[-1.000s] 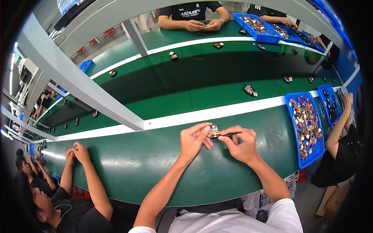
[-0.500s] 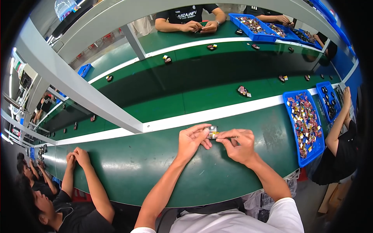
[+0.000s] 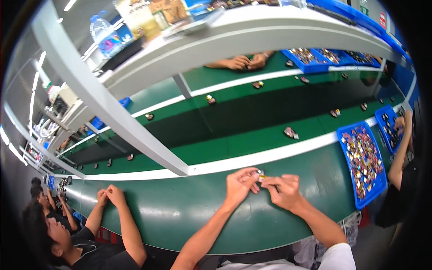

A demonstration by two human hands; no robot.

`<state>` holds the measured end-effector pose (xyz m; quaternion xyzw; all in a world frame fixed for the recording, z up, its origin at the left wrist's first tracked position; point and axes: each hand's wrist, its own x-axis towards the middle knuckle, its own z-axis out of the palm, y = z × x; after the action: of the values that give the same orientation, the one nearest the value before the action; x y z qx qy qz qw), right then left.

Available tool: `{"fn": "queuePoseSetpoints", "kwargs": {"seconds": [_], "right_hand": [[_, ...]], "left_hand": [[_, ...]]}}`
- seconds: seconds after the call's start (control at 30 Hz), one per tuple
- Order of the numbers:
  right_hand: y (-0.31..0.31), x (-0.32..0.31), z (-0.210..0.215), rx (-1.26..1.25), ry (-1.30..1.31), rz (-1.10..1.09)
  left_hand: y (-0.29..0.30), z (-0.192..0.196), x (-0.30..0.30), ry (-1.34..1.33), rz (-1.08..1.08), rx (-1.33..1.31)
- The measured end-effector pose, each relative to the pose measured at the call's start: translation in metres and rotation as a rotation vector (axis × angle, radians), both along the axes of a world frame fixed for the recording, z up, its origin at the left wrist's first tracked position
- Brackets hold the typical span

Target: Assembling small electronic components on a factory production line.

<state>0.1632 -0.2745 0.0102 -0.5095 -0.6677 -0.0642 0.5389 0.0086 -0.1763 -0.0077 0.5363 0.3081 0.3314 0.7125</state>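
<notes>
Both hands meet over the green worktop (image 3: 189,216) near its white edge stripe. The left hand (image 3: 239,185) and right hand (image 3: 282,191) pinch a small metallic part (image 3: 260,173) between their fingers; a blue tray (image 3: 362,165) of similar parts sits to the right.

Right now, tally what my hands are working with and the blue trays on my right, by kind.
Bare hands, left hand and right hand: 2
Small shiny metal part pinched between them: 1
Blue plastic trays of small parts, near tray and far tray: 2
Total: 5
</notes>
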Motion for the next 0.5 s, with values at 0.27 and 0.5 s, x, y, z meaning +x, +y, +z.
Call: {"fn": "queuePoseSetpoints", "kwargs": {"seconds": [0.27, 0.5], "right_hand": [[0.004, 0.002, -0.009, -0.066, 0.108, -0.002], [0.013, 0.012, 0.005, 0.035, 0.341, -0.125]], "left_hand": [[0.006, -0.007, 0.007, 0.168, 0.045, 0.076], [0.056, 0.013, -0.006, 0.193, 0.147, 0.061]]}}
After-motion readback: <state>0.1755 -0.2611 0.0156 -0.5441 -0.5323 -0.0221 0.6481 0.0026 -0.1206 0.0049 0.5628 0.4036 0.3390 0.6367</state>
